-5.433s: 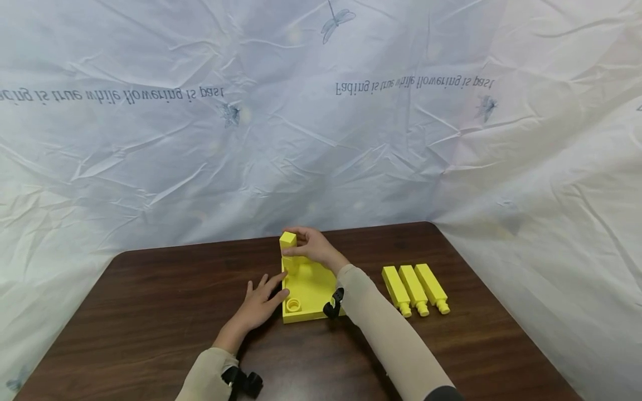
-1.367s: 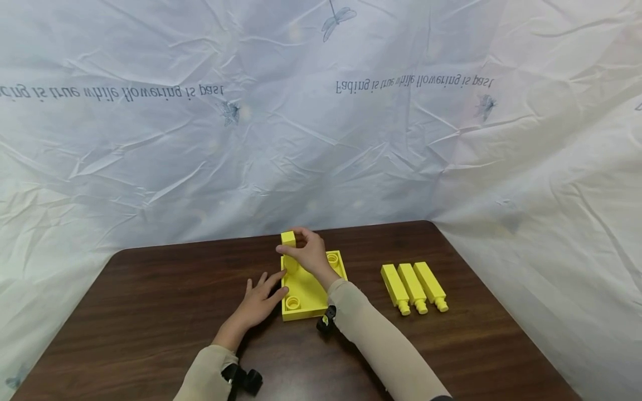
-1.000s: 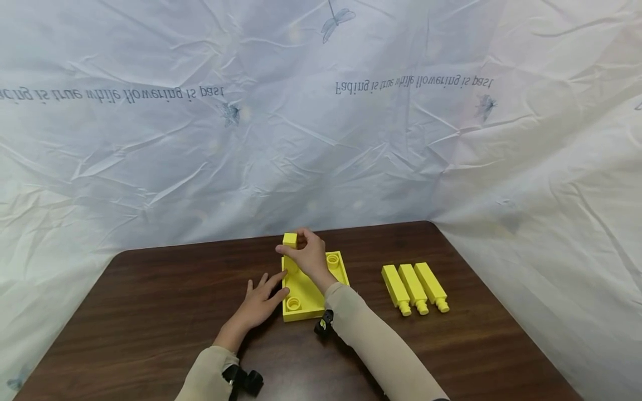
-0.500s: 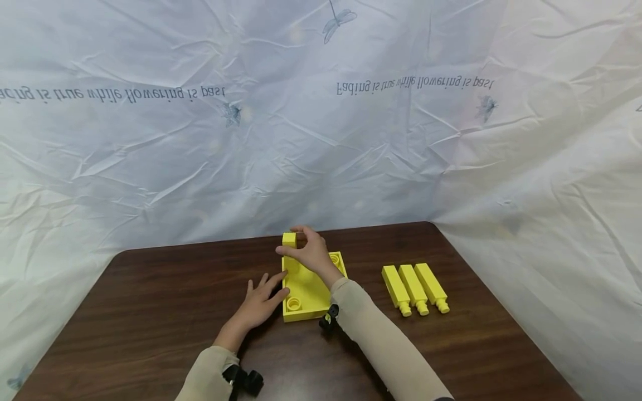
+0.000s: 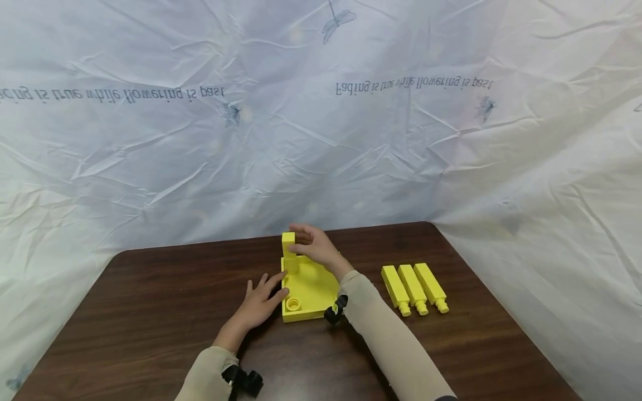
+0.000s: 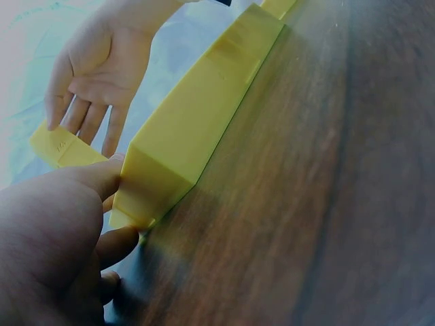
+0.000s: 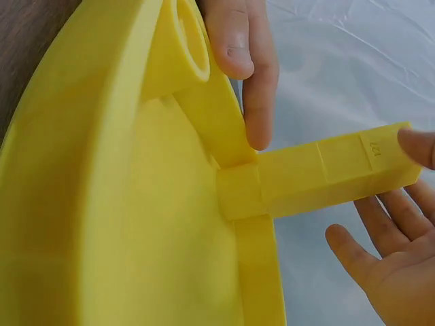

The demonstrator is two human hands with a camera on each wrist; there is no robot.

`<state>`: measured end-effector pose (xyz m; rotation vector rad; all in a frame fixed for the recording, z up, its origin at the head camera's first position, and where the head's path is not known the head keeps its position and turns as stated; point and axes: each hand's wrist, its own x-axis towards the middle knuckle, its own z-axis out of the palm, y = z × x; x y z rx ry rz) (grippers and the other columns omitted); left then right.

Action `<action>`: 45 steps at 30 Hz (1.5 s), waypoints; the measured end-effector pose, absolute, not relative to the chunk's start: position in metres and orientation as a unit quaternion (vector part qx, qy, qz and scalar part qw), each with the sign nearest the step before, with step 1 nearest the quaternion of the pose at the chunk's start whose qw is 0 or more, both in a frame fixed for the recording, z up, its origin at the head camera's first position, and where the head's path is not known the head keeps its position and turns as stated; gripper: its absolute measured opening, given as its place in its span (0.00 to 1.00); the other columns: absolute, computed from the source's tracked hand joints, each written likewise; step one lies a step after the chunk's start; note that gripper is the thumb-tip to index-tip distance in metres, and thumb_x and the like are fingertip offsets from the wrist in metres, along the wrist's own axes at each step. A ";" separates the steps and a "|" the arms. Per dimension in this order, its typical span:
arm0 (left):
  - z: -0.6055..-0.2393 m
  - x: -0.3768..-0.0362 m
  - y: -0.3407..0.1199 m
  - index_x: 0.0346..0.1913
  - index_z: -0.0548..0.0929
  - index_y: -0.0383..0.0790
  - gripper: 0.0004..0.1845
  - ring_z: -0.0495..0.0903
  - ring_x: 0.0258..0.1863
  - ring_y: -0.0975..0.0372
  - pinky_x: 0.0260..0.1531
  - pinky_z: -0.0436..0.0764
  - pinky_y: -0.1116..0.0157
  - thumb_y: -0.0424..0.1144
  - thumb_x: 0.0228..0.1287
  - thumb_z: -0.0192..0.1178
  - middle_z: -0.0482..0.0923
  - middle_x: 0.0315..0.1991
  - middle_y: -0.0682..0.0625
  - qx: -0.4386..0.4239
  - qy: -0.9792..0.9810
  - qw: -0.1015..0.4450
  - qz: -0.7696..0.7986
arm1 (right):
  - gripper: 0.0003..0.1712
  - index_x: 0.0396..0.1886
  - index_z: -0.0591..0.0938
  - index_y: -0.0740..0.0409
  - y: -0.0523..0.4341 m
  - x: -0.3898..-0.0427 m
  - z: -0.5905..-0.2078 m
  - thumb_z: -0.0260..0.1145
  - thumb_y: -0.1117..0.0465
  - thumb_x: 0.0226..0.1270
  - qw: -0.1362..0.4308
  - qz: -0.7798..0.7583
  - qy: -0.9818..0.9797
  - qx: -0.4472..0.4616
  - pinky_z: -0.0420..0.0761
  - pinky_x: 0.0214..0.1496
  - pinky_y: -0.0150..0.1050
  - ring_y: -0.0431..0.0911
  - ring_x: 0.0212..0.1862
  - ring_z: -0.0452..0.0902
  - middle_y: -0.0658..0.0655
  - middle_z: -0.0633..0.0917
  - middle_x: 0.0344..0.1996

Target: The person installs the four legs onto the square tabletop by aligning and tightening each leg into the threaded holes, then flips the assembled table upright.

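Dark wood tabletop (image 5: 150, 312), crinkled white sheet behind. Flat yellow plastic base plate (image 5: 310, 289) at centre. Square yellow plastic peg (image 5: 288, 245) upright in far-left corner socket, long axis vertical. Right hand (image 5: 313, 248) just beside peg, fingers loose, holding nothing. Left hand (image 5: 258, 303) flat, fingertips braced on plate's left edge.

— Is everything on the dark brown wood-grain table (image 5: 150, 312) showing up yellow?
— Yes: the yellow tray (image 5: 308, 289), upright peg (image 5: 288, 245) and three loose pegs (image 5: 414, 288) are matching. Behind, the pale sheet (image 5: 200, 139) is showing grey dragonflies and lettering.
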<state>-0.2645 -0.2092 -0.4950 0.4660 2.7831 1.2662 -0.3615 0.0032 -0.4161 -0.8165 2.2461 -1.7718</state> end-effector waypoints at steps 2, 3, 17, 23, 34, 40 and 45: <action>-0.495 -0.264 -0.210 0.84 0.61 0.45 0.34 0.40 0.83 0.37 0.74 0.22 0.33 0.56 0.86 0.49 0.60 0.81 0.37 0.150 0.900 0.024 0.409 | 0.32 0.77 0.74 0.55 0.002 -0.361 -0.416 0.69 0.63 0.77 0.087 -0.594 0.750 -0.277 0.81 0.66 0.52 0.56 0.74 0.71 0.60 0.75 0.74; -0.495 -0.264 -0.210 0.84 0.61 0.45 0.34 0.40 0.83 0.37 0.74 0.22 0.33 0.56 0.86 0.49 0.60 0.81 0.37 0.150 0.900 0.024 0.410 | 0.31 0.77 0.75 0.56 0.002 -0.361 -0.415 0.69 0.63 0.77 0.086 -0.593 0.751 -0.278 0.82 0.65 0.51 0.57 0.74 0.71 0.60 0.75 0.74; -0.495 -0.264 -0.209 0.84 0.61 0.46 0.34 0.40 0.84 0.37 0.74 0.22 0.33 0.57 0.86 0.48 0.60 0.81 0.38 0.151 0.900 0.026 0.408 | 0.32 0.76 0.76 0.51 0.001 -0.359 -0.416 0.72 0.61 0.76 0.065 -0.565 0.772 -0.284 0.82 0.65 0.52 0.55 0.73 0.72 0.57 0.77 0.73; -0.495 -0.264 -0.209 0.84 0.61 0.46 0.34 0.39 0.84 0.38 0.74 0.21 0.34 0.57 0.86 0.48 0.60 0.81 0.38 0.151 0.900 0.027 0.408 | 0.34 0.77 0.75 0.50 0.002 -0.358 -0.418 0.73 0.58 0.75 0.064 -0.559 0.777 -0.283 0.79 0.69 0.54 0.55 0.74 0.71 0.55 0.75 0.74; -0.495 -0.265 -0.209 0.84 0.61 0.45 0.34 0.40 0.83 0.37 0.74 0.21 0.33 0.56 0.86 0.48 0.60 0.81 0.37 0.151 0.900 0.025 0.409 | 0.34 0.75 0.77 0.49 -0.006 -0.357 -0.423 0.76 0.54 0.72 0.030 -0.540 0.796 -0.271 0.81 0.64 0.53 0.52 0.67 0.76 0.53 0.79 0.69; -0.496 -0.265 -0.209 0.84 0.61 0.45 0.34 0.40 0.83 0.37 0.74 0.21 0.33 0.56 0.86 0.49 0.60 0.81 0.37 0.150 0.899 0.025 0.410 | 0.33 0.72 0.79 0.50 -0.012 -0.355 -0.424 0.77 0.51 0.70 0.008 -0.543 0.804 -0.244 0.84 0.58 0.48 0.49 0.61 0.80 0.53 0.82 0.63; -0.496 -0.265 -0.210 0.84 0.61 0.44 0.34 0.40 0.83 0.37 0.74 0.21 0.33 0.55 0.86 0.49 0.60 0.81 0.37 0.152 0.899 0.025 0.411 | 0.30 0.67 0.81 0.50 -0.016 -0.351 -0.426 0.78 0.48 0.69 -0.014 -0.538 0.813 -0.224 0.84 0.55 0.47 0.46 0.53 0.81 0.51 0.84 0.55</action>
